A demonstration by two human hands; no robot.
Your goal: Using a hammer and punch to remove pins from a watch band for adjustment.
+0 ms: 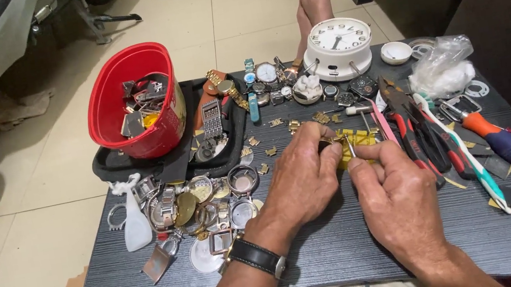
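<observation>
Looking down at the dark tray table (330,268), I saw both hands meeting near its middle. My left hand (302,177) — a black-strapped watch on its wrist — pinched a small gold watch link (332,141) between thumb and fingertips. My right hand (394,193) gripped a thin metal pin tool (351,147), its tip touching the link (above yellow scraps). Red-handled pliers (414,132) lay just right; a red bucket (134,101) stood well left.
</observation>
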